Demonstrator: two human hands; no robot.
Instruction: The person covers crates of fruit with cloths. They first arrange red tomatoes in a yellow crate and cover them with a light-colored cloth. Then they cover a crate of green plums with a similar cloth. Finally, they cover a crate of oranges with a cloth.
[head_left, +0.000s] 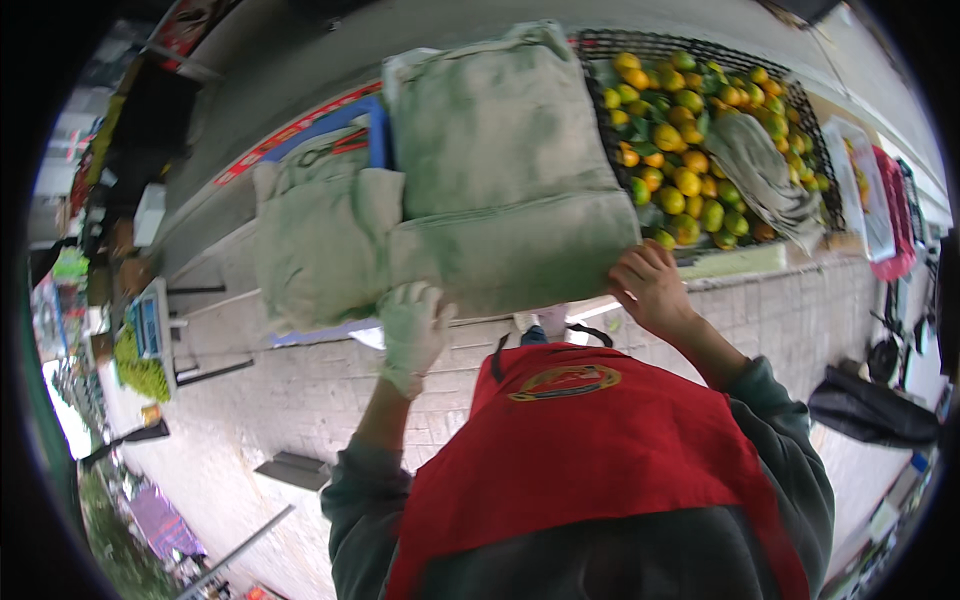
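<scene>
A large pale cloth with green stains (499, 127) covers the middle of the stall, its near part lying as a folded band. At the near left corner of that band, my left hand (414, 330) wears a thin pale glove, and its fingers are closed on the cloth's edge. My bare right hand (649, 285) grips the near right corner, beside the fruit. To the left, a smaller stained cloth (322, 240) lies over a blue crate (380, 127). Scissors (319, 154) and a red-handled tool (351, 141) rest on it.
Right of the cloth, a black mesh crate (682, 46) holds many green and orange citrus fruits (686, 180), with a crumpled grey cloth (761, 169) on them. A white tray (862, 187) stands farther right. Green produce (139, 364) lies left, and a black seat-like object (874, 409) stands right.
</scene>
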